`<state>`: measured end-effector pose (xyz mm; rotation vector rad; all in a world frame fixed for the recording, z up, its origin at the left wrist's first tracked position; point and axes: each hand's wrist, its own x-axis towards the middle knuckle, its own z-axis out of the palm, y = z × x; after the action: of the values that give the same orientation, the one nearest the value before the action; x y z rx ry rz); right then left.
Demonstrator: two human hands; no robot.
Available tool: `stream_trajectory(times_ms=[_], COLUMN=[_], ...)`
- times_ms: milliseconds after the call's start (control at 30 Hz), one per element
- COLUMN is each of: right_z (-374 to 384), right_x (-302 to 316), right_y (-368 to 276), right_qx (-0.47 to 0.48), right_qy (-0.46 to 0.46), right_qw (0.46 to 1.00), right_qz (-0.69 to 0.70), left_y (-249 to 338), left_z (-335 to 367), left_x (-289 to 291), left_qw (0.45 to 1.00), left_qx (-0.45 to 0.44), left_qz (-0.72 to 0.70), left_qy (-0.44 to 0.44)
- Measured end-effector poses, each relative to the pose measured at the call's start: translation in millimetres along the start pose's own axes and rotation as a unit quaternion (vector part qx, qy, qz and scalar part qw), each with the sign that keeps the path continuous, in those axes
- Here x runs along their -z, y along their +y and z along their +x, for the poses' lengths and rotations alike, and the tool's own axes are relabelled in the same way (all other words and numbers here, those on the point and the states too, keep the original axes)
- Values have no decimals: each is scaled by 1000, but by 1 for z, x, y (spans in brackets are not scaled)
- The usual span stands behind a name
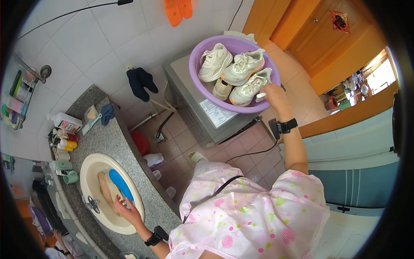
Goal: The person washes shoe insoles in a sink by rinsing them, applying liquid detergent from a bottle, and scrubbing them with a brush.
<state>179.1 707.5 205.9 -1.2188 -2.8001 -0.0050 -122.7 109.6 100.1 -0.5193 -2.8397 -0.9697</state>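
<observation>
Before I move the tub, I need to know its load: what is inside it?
Three pale sneakers show clearly in the tub; a fourth shoe is partly covered. Together they hide much of the bottom, so anything beneath cannot be seen.

Chunky white lace-up sneakers (241, 69) piled in a round purple plastic tub (209, 96). Long blue insole (120, 183) and a tan one (105, 187) lying in the cream oval sink (118, 228).

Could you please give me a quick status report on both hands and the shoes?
Left hand open over sink. Right hand at rim of purple basin, holding small white item. White shoes crowd basin, one beside that hand.
</observation>
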Motion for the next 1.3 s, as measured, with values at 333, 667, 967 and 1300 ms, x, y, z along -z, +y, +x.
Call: stream_trajectory(times_ms=[333, 667, 967, 1300], right_z=[1, -20, -26, 17], right_x=[-3, 68, 79, 16], right_y=[28, -96, -264, -508], right_qx=[-66, 81, 364, 527], right_qy=[-29, 11, -156, -292], right_qw=[997, 982, 876, 677], right_qz=[40, 171, 273, 423], left_y=[-29, -94, -110, -95], left_z=[-12, -47, -74, -105], left_x=[-7, 10, 41, 58], left_qw=[999, 987, 895, 747], left_qx=[33, 132, 297, 409], left_qz=[-8, -69, -317, -508], left_qy=[10, 66, 103, 130])
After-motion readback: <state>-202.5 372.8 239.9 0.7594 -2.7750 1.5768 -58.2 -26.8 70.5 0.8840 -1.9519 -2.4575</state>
